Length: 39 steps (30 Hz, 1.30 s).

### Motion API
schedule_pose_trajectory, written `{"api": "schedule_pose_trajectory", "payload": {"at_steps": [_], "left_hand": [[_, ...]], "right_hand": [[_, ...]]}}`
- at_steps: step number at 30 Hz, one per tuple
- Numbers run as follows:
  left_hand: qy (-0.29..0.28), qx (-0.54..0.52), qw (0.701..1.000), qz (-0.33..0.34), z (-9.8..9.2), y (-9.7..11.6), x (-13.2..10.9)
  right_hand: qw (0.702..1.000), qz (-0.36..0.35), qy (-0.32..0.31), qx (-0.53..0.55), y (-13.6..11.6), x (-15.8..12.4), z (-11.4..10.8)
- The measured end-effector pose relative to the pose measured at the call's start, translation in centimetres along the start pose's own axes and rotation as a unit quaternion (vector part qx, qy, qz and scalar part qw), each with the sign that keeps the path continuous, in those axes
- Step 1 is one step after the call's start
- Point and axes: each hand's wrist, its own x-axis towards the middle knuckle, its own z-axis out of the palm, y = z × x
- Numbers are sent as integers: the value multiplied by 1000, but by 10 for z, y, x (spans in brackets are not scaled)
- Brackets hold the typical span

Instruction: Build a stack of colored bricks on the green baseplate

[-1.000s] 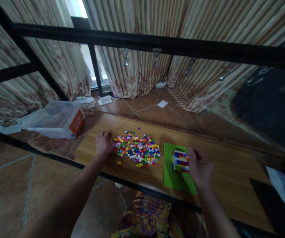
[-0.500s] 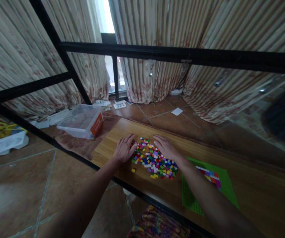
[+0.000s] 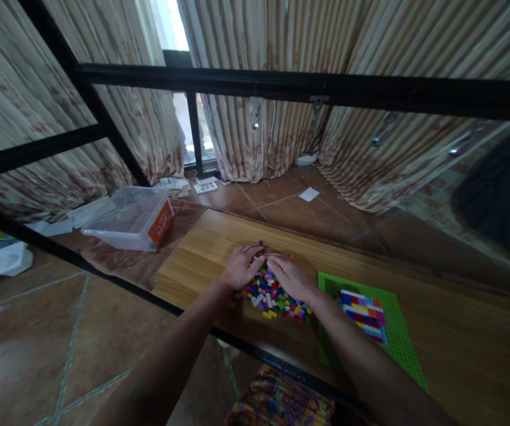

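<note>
A pile of small coloured toy bricks [image 3: 273, 300] lies on the wooden tabletop. Around its far left side curves my left hand [image 3: 239, 269], palm down, its fingers stretched out against the bricks. My right hand [image 3: 289, 276] lies along the far right side, fingers also extended, its fingertips almost meeting those of the left. Neither hand grips a brick; both partly cover the heap. Beyond the fingers lie a loose purple brick [image 3: 261, 242] and an orange one [image 3: 291, 257]. Under my right forearm is a green studded baseplate [image 3: 399, 331] bearing rows of joined bricks [image 3: 365, 315].
A clear plastic box [image 3: 124, 220] with an orange label stands on the floor past the table's left end. A black metal frame [image 3: 237, 83] crosses behind the wooden table [image 3: 193, 248]. Striped curtains [image 3: 246, 136] hang beyond; a white paper [image 3: 309, 194] lies on the floor.
My hands have moved closer together, the left one going right, and the far bricks are drawn into a tighter heap. More of the bricks on the baseplate shows.
</note>
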Motion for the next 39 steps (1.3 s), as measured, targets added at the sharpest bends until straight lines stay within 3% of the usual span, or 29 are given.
{"api": "schedule_pose_trajectory", "payload": {"at_steps": [6,11,17,22,28,33,35,39], "left_hand": [[19,-88,994,-55,-7,12,-3],[46,-41,996,-64,-15,4,27],[-79,10,997,3,1,0,56],[-129,-9,992,9,-2,14,48],[-151,-28,988,-6,-12,35,33],[-92,-79,992,-16,-20,44,17],[-26,-91,995,-42,-23,43,2],[159,-64,977,-123,-20,37,-45]], "right_hand": [[986,90,117,-71,19,20,-11],[973,138,145,-112,41,24,-17],[975,145,140,-98,36,-9,-12],[985,137,94,-38,13,-25,-9],[984,144,95,32,-4,-36,-14],[973,160,152,61,-12,-54,-24],[968,167,180,53,-19,-70,-28],[954,197,225,-18,-36,-113,-31]]}}
